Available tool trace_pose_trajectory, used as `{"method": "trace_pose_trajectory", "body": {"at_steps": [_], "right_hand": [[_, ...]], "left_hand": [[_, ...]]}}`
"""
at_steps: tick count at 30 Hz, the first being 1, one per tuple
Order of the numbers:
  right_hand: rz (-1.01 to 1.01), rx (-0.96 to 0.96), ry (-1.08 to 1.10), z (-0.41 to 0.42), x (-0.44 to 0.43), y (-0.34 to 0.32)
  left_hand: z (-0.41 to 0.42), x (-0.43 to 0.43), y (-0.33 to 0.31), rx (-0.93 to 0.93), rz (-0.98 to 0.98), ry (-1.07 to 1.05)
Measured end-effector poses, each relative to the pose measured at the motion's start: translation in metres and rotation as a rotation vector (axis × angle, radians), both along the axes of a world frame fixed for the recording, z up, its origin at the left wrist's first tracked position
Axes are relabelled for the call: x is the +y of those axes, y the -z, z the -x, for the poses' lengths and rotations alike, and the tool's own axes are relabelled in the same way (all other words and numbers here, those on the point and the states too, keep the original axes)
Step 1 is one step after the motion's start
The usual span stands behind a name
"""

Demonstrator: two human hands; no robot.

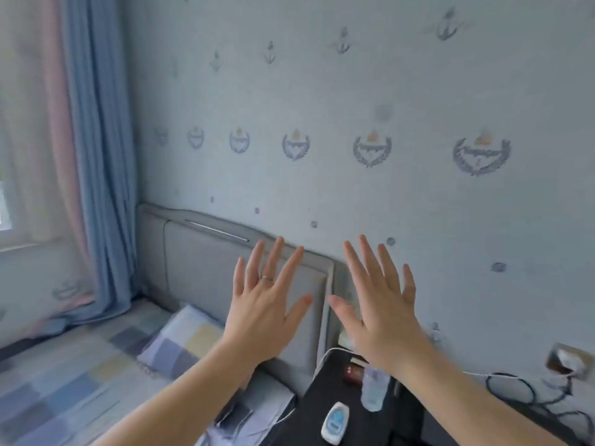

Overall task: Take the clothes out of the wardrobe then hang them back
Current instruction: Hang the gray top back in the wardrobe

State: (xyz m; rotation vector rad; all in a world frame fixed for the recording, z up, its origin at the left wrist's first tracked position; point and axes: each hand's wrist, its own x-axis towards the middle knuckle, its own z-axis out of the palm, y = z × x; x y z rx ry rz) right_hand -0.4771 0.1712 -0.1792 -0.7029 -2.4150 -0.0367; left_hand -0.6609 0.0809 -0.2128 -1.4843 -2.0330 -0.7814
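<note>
My left hand (pixel 264 304) is raised in front of me with its fingers spread straight, a ring on one finger, holding nothing. My right hand (pixel 380 304) is raised beside it, fingers spread and empty as well. Both hands are seen from the back, in front of a grey padded headboard (pixel 199 252). No wardrobe and no clothes are in view.
A bed with a checked cover (pixel 64 381) and a checked pillow (pixel 174 339) lies at lower left. A dark bedside table (pixel 309 410) holds a clear bottle (pixel 373 391) and a white-blue device (pixel 335 423). Cables (pixel 521 387) run to a wall socket (pixel 570 362). Blue curtains (pixel 99 156) hang left.
</note>
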Motion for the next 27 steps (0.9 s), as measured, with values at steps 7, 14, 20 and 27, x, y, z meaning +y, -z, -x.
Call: {"method": "trace_pose_trajectory", "body": {"at_steps": [7, 14, 20, 27], "right_hand": [[0.315, -0.176, -0.182, 0.153, -0.044, 0.139], [0.479, -0.371, -0.361, 0.278, -0.075, 0.237], [0.520, -0.574, -0.453, 0.383, -0.058, 0.299], [0.541, -0.783, -0.490, 0.494, -0.023, 0.344]], "left_hand": [[0.108, -0.107, 0.149, -0.263, 0.291, -0.345], [0.175, -0.185, 0.237, -0.544, 0.496, -0.638], [0.248, -0.196, 0.278, -0.740, 0.551, -0.783], [0.338, -0.175, 0.318, -0.972, 0.558, -0.876]]}}
